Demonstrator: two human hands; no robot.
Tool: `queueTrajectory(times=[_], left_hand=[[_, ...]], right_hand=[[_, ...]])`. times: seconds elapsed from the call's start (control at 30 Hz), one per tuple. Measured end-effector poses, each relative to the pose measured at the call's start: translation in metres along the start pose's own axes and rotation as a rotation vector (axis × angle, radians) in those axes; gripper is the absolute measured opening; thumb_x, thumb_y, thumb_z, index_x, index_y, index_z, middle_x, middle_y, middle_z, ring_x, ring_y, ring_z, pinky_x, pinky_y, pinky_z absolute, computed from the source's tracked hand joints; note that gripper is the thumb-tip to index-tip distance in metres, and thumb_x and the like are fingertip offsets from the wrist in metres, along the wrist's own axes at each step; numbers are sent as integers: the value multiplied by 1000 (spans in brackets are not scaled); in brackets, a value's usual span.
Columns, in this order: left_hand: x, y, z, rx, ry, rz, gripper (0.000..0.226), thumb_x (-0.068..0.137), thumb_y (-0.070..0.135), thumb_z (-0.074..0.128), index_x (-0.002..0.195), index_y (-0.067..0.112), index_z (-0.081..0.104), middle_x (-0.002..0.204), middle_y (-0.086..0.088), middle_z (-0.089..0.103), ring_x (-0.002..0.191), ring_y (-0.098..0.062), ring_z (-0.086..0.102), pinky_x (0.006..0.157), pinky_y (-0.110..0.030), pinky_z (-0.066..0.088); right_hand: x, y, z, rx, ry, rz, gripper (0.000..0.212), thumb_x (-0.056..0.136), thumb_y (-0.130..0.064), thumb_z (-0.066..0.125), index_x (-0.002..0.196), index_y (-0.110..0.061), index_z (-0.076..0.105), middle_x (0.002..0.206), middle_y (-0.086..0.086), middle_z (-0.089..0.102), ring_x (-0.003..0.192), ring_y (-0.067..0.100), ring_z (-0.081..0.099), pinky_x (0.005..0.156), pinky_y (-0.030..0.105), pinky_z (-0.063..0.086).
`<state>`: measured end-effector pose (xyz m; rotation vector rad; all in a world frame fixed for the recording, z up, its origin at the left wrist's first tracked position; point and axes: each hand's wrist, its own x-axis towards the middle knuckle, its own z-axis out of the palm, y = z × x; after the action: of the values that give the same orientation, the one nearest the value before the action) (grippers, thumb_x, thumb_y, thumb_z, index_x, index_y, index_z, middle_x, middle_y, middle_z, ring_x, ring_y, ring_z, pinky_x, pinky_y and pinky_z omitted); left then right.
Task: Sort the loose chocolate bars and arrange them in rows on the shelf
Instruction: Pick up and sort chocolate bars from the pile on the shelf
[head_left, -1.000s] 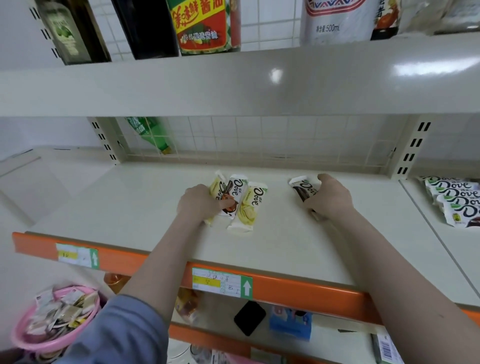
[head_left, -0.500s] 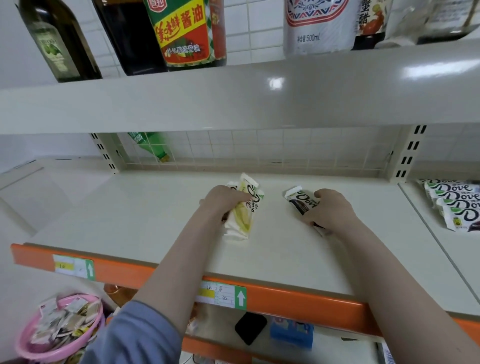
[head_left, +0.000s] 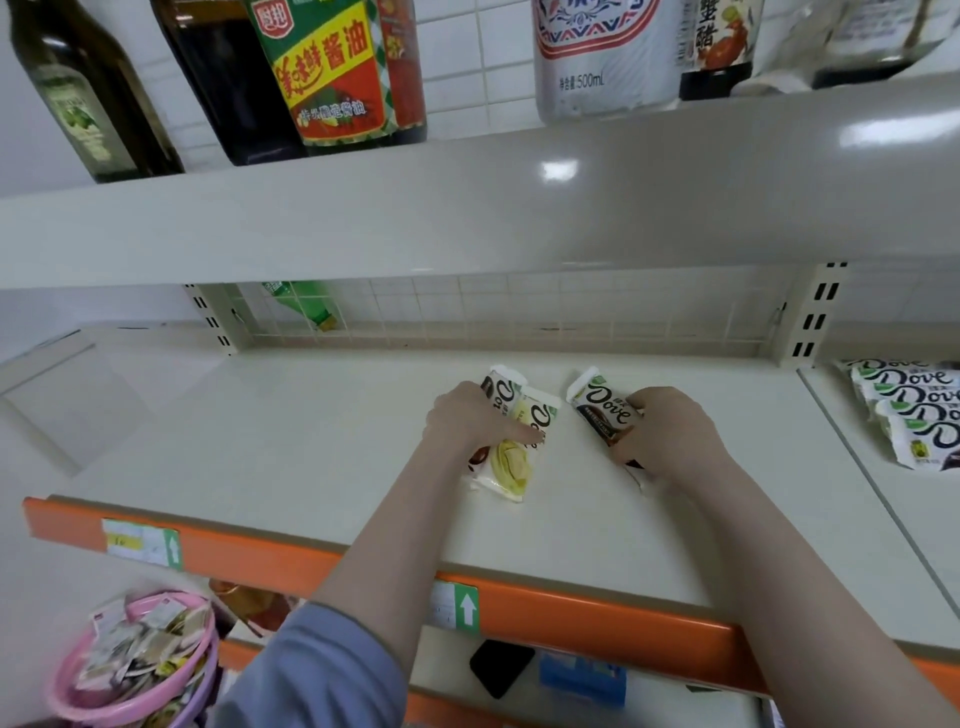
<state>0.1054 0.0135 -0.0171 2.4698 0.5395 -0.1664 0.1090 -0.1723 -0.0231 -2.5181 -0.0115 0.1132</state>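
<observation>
A wide cream shelf (head_left: 291, 447) with an orange front rail (head_left: 571, 605) fills the middle of the view, and a second cream shelf (head_left: 467, 208) runs above it. The upper one carries a row of bottles, among them a dark olive-oil bottle (head_left: 78, 88), a soy sauce bottle (head_left: 337, 73) with a red, green and yellow label, and a clear bottle (head_left: 602, 52) marked 500 mL. A wire grid (head_left: 519, 306) backs the lower shelf, with a green bottle (head_left: 301, 304) lying behind it.

At far right, on the neighbouring shelf section, a stack of Dove bars (head_left: 914, 410) lies in an overlapping row. Low at left, a pink basket (head_left: 62, 691) holds a jumble of loose wrapped bars.

Both forearms reach over the rail onto the lower shelf. The left hand (head_left: 467, 421) presses down on a small bunch of bars (head_left: 511, 447) lying on the shelf near its middle, fingers spread over them and the index finger pointing across a yellow-printed wrapper. Just beside them, the right hand (head_left: 670, 431) curls around the near end of a single dark-printed Dove bar (head_left: 602, 410), whose far end points toward the grid. The bar and the bunch lie apart, not touching.

Two price tags (head_left: 143, 543) with green arrows sit on the rail.
</observation>
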Motion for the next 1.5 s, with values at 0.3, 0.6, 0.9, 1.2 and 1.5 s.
queueTrajectory(times=[0.3,0.6,0.9,1.2,1.5], left_hand=[[-14,20,16,213,57,58,74,54,47,79,102,16,32,110,-8,46,109,-29,43,86,-36,40],[-25,21,20,149,75,55,82,56,45,80,117,7,41,115,-12,44,107,-27,45,81,-31,42],[-44,34,31,212,7,232,71,65,37,76,114,5,37,87,0,48,85,-23,51,64,-30,39],[-60,33,33,217,140,249,52,66,24,74,97,13,34,76,2,50,62,-16,49,46,-24,31],[-63,33,37,351,41,337,33,70,23,70,90,13,46,85,-2,52,87,-25,56,64,-29,41]], right_hand=[[-11,10,-3,-22,98,-46,25,71,-14,60,96,-11,57,79,11,63,82,31,59,60,29,44],[-23,19,-6,-57,186,-72,24,76,-18,58,99,-12,58,89,14,65,77,37,62,73,39,52],[-33,29,-8,-35,262,-35,27,76,-16,61,102,-14,59,94,15,65,86,36,59,68,34,46],[-47,43,-10,45,317,-24,30,76,-19,64,106,-15,61,96,12,67,87,33,59,67,30,41],[-62,53,-10,78,385,-24,26,78,-20,63,103,-15,61,96,13,67,89,34,58,66,29,35]])
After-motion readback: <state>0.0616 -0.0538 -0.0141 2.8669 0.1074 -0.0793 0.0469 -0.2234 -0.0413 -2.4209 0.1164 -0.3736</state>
